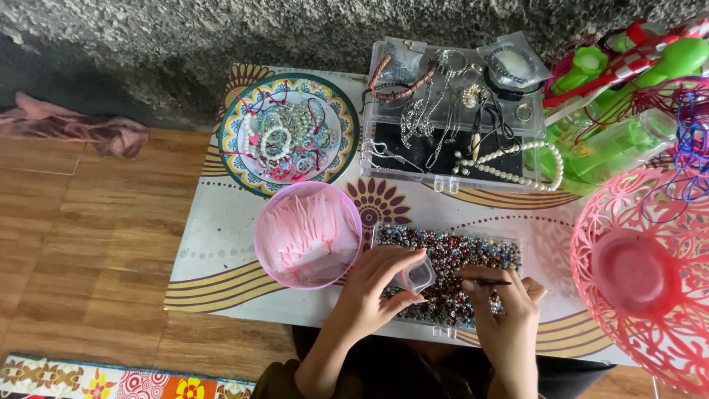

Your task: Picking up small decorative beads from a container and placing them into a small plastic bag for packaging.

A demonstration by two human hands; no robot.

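Fingers of left hand (373, 284) pinch a small clear container (419, 275) low over bead tray (450, 277), lower centre, for easy filling; right hand (502, 310) grips thin needle (484, 281), tip toward it.

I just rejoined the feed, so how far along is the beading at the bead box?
Done: finished bracelets lie heaped on the patterned plate. In hand: the left hand holds a small clear container over the bead box, while the right hand pinches a thin needle. Left: the box is full of loose beads.
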